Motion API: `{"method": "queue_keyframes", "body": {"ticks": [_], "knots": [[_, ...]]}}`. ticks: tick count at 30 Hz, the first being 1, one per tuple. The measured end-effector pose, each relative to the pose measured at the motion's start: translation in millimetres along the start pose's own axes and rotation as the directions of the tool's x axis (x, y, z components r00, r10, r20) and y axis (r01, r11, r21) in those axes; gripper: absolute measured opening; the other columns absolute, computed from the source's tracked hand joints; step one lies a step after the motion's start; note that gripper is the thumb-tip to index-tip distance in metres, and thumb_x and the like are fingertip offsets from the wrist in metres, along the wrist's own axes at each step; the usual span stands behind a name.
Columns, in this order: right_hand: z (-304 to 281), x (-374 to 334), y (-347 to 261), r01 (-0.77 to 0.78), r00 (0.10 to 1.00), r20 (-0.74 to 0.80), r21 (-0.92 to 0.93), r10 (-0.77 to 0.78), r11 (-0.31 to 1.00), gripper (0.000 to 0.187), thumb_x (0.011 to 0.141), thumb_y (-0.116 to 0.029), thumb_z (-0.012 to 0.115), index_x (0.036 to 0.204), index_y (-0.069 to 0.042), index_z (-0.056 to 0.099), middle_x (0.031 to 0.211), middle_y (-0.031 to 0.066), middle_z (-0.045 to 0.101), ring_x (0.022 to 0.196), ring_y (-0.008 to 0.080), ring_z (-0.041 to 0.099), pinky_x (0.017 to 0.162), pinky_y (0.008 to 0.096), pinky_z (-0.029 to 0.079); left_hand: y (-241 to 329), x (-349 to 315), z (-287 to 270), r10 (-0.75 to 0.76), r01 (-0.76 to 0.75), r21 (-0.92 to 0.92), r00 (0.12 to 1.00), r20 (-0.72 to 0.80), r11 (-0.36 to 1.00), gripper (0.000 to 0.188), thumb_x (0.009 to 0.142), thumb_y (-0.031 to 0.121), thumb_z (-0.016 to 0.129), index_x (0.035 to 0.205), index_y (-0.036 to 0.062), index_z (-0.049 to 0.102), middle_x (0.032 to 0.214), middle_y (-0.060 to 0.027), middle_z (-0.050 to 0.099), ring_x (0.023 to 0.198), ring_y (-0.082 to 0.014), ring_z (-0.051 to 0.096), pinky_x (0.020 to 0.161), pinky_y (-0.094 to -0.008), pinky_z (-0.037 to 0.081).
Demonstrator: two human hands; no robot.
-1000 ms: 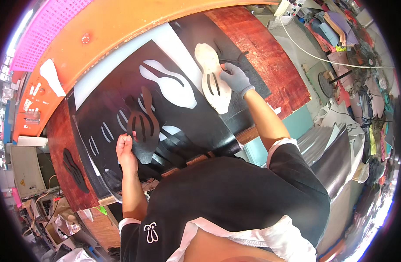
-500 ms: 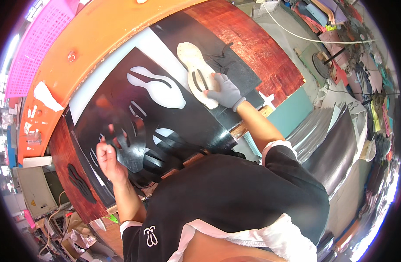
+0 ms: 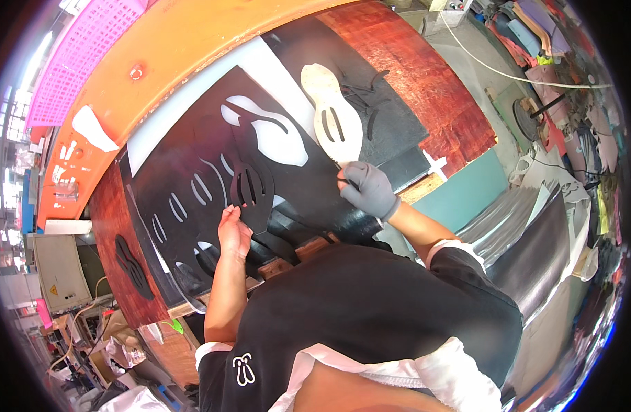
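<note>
My bare left hand (image 3: 234, 232) is closed on the edge of a black sole-shaped piece (image 3: 262, 211) with long slots. This piece is raised over a black sheet (image 3: 192, 147) that has slots and sole-shaped openings cut through it. My right hand (image 3: 369, 192), in a grey glove, has its fingers curled around a thin black strip (image 3: 350, 181). Just beyond that hand lies a cream sole-shaped form (image 3: 343, 134) with two slots. White shows through a sole-shaped opening (image 3: 282, 144) between the two hands.
Thin black offcuts (image 3: 370, 103) lie beside the cream form on a black sheet. Another black slotted piece (image 3: 132, 268) rests on the red-brown board at left. Along the far side runs an orange machine beam (image 3: 192, 34), with a pink basket (image 3: 82, 62) at far left.
My left hand has shifted right with the black slotted piece. My right hand has come off the cream form toward me, and now pinches a thin black strip.
</note>
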State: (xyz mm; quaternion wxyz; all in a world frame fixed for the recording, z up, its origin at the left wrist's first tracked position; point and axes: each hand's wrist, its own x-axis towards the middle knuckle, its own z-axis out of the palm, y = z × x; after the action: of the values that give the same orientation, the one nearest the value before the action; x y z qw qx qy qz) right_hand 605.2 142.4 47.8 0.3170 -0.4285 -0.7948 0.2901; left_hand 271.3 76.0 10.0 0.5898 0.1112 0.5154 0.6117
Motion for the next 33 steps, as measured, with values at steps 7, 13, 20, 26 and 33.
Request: {"method": "queue_keyframes", "body": {"ticks": [7, 13, 20, 26, 33], "knots": [[36, -35, -7, -0.246, 0.963, -0.092, 0.077, 0.252, 0.966, 0.036, 0.080, -0.022, 0.063, 0.112, -0.006, 0.053, 0.091, 0.0165, 0.060, 0.083, 0.0332, 0.059, 0.073, 0.0367, 0.047, 6, -2, -28, 0.001, 0.021, 0.203, 0.994, -0.109, 0.979, 0.024, 0.093, 0.009, 0.049, 0.117, 0.0097, 0.046, 0.105, -0.0104, 0.062, 0.081, -0.0207, 0.064, 0.065, -0.0324, 0.054], [46, -44, -15, -0.406, 0.914, 0.041, 0.059, 0.404, 0.912, 0.036, 0.083, -0.022, 0.060, 0.114, -0.008, 0.050, 0.099, 0.0189, 0.061, 0.094, 0.0356, 0.059, 0.080, 0.0409, 0.046, 9, 13, -45, -0.109, 0.089, 0.203, 0.990, 0.088, 0.975, 0.030, 0.093, 0.007, 0.049, 0.123, 0.0059, 0.043, 0.107, -0.0122, 0.062, 0.084, -0.0239, 0.066, 0.068, -0.0359, 0.055], [72, -84, -58, -0.493, 0.864, 0.074, -0.071, 0.498, 0.867, 0.035, 0.082, -0.023, 0.061, 0.114, -0.012, 0.050, 0.090, 0.0169, 0.064, 0.086, 0.0363, 0.062, 0.076, 0.0432, 0.048, 27, 0, -74, -0.251, 0.222, 0.145, 0.939, 0.235, 0.964, 0.039, 0.090, 0.003, 0.050, 0.129, 0.0024, 0.044, 0.115, -0.0141, 0.060, 0.104, -0.0285, 0.060, 0.086, -0.0434, 0.051], [75, -67, -84, -0.307, 0.952, -0.124, -0.418, 0.281, 0.855, 0.053, 0.074, -0.026, 0.069, 0.119, -0.006, 0.049, 0.110, 0.0199, 0.057, 0.101, 0.0360, 0.056, 0.084, 0.0425, 0.046, 28, 1, -84, -0.302, 0.275, 0.125, 0.886, 0.353, 0.953, 0.041, 0.086, 0.000, 0.048, 0.127, 0.0021, 0.047, 0.116, -0.0108, 0.060, 0.103, -0.0267, 0.060, 0.087, -0.0417, 0.048], [140, 9, -140, 0.471, 0.876, 0.276, -0.314, -0.395, 0.825, 0.046, 0.072, -0.020, 0.067, 0.114, -0.006, 0.055, 0.110, 0.0142, 0.057, 0.100, 0.0313, 0.056, 0.087, 0.0407, 0.045, 34, -24, -58, -0.272, 0.268, 0.081, 0.825, 0.495, 0.960, 0.038, 0.088, 0.006, 0.052, 0.126, 0.0037, 0.047, 0.114, -0.0101, 0.060, 0.105, -0.0267, 0.059, 0.088, -0.0423, 0.047]]}}
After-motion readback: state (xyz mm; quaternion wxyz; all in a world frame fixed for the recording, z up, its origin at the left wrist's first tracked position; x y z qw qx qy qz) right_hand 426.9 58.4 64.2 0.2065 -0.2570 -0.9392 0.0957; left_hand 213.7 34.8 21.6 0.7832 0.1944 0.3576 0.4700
